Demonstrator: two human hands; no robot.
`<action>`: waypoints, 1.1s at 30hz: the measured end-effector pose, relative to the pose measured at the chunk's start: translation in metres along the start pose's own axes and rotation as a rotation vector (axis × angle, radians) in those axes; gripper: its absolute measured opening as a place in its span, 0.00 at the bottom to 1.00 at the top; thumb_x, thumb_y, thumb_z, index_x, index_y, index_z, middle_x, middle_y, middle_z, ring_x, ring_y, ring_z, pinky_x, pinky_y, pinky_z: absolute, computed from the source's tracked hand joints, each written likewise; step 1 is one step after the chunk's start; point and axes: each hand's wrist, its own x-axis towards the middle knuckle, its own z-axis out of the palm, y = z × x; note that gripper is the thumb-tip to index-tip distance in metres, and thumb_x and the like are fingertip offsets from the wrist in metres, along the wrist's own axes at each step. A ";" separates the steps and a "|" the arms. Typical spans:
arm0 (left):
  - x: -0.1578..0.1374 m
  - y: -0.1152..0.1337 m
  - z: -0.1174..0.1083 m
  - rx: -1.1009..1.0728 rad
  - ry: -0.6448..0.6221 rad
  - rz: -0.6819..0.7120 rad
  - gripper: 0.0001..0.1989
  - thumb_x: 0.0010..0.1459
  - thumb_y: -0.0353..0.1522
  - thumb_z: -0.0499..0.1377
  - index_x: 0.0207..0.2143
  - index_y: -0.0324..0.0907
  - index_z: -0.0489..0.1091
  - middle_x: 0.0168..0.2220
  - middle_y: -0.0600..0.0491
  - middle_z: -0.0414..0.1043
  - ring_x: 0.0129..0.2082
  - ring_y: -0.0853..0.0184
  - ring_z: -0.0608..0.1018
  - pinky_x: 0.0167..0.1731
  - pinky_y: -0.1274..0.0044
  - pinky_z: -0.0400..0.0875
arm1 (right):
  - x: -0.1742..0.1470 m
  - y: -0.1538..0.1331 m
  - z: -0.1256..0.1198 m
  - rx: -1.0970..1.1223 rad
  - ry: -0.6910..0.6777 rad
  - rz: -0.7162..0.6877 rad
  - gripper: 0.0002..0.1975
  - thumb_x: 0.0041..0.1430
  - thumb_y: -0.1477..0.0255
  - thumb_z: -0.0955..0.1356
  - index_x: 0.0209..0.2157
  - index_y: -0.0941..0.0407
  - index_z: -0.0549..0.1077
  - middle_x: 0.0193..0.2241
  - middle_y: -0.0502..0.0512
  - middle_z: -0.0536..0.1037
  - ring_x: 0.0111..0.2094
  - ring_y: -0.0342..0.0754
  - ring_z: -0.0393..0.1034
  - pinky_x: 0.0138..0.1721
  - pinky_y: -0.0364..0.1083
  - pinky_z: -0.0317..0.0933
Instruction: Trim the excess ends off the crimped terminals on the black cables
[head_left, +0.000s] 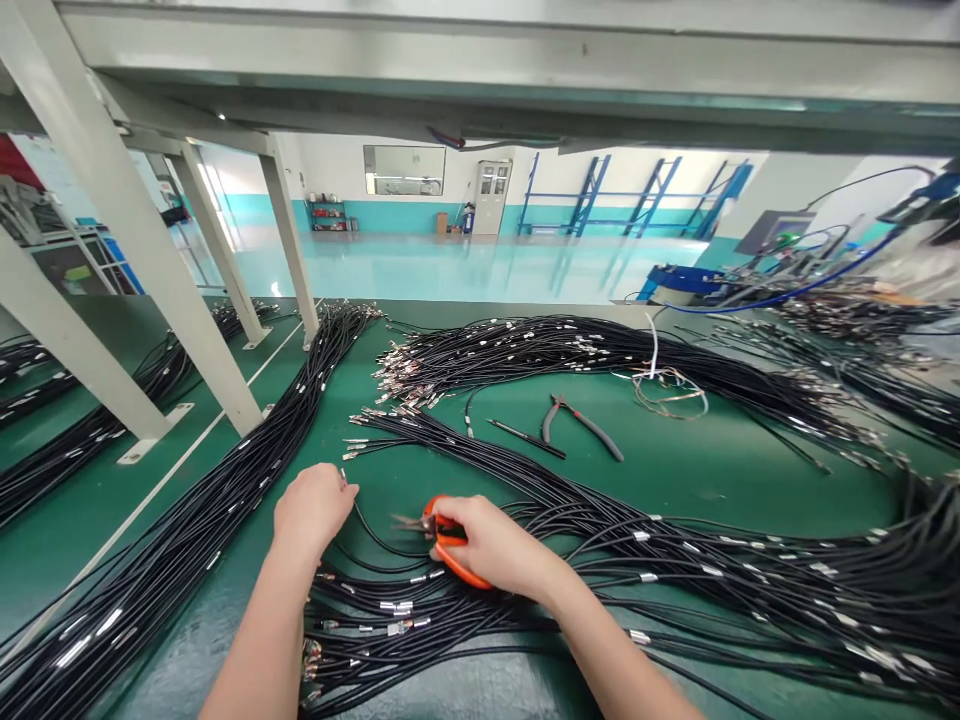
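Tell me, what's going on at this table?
A person is working with black cables. The left hand pinches one cable near its end, while the right hand holds orange scissors, their blades pointing toward the left hand but apart from it. Bundles of similar cables lie across the green table. Pliers and a thin black tool lie farther back, beyond the scissors.

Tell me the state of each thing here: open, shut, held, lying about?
Left hand: closed on a cable end
Right hand: closed around the scissors
Scissors: held, blades apparently slightly apart
Pliers: lying on the table, handles spread
Pen-like tool: lying on the table
Cable bundles: lying on the table
Cabinet: doors seem shut, too far to be sure
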 end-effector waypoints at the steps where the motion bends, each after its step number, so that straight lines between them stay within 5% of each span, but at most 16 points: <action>1: 0.002 -0.003 -0.004 0.043 -0.004 -0.014 0.15 0.39 0.35 0.59 0.08 0.43 0.58 0.12 0.52 0.61 0.22 0.57 0.71 0.26 0.71 0.59 | -0.001 -0.001 0.002 -0.010 -0.049 -0.016 0.05 0.44 0.80 0.65 0.22 0.57 0.68 0.18 0.45 0.68 0.20 0.39 0.57 0.20 0.37 0.51; 6: -0.001 0.006 -0.009 0.076 -0.120 0.105 0.19 0.49 0.41 0.51 0.11 0.43 0.62 0.15 0.51 0.66 0.22 0.61 0.70 0.25 0.75 0.58 | -0.004 -0.007 0.003 0.000 -0.192 -0.044 0.05 0.43 0.80 0.66 0.21 0.57 0.69 0.16 0.43 0.66 0.18 0.38 0.56 0.19 0.36 0.48; 10: -0.019 0.020 0.004 -0.004 -0.400 0.277 0.12 0.45 0.33 0.53 0.13 0.42 0.67 0.17 0.54 0.69 0.20 0.67 0.71 0.22 0.79 0.59 | -0.003 -0.004 -0.003 0.043 -0.248 -0.030 0.03 0.43 0.79 0.67 0.24 0.57 0.69 0.19 0.45 0.70 0.21 0.39 0.62 0.22 0.36 0.54; 16: -0.040 0.023 0.021 -0.025 -0.685 0.279 0.12 0.35 0.25 0.55 0.05 0.42 0.61 0.06 0.59 0.58 0.11 0.71 0.64 0.14 0.81 0.57 | 0.013 0.026 -0.021 -0.406 0.432 -0.006 0.08 0.47 0.81 0.62 0.29 0.57 0.67 0.30 0.55 0.73 0.33 0.49 0.67 0.35 0.46 0.60; 20: -0.036 0.020 0.026 -0.070 -0.746 0.236 0.11 0.35 0.26 0.57 0.05 0.42 0.61 0.06 0.59 0.57 0.08 0.71 0.63 0.13 0.80 0.57 | 0.025 0.048 -0.026 -0.559 0.501 -0.012 0.08 0.46 0.83 0.61 0.25 0.56 0.65 0.26 0.57 0.71 0.31 0.53 0.64 0.34 0.49 0.58; 28: -0.026 0.018 0.040 -0.407 -0.710 0.200 0.11 0.38 0.32 0.60 0.09 0.39 0.64 0.09 0.57 0.63 0.08 0.72 0.65 0.12 0.81 0.56 | 0.022 0.053 -0.026 -0.534 0.541 -0.056 0.07 0.47 0.81 0.59 0.25 0.55 0.62 0.26 0.56 0.69 0.30 0.50 0.63 0.32 0.47 0.58; 33: -0.015 0.024 0.049 -0.861 -0.415 0.029 0.11 0.48 0.38 0.58 0.23 0.37 0.68 0.22 0.50 0.71 0.20 0.69 0.73 0.21 0.80 0.66 | 0.013 0.044 -0.031 -0.390 0.417 -0.064 0.05 0.48 0.79 0.60 0.25 0.55 0.61 0.27 0.53 0.69 0.29 0.47 0.65 0.33 0.44 0.60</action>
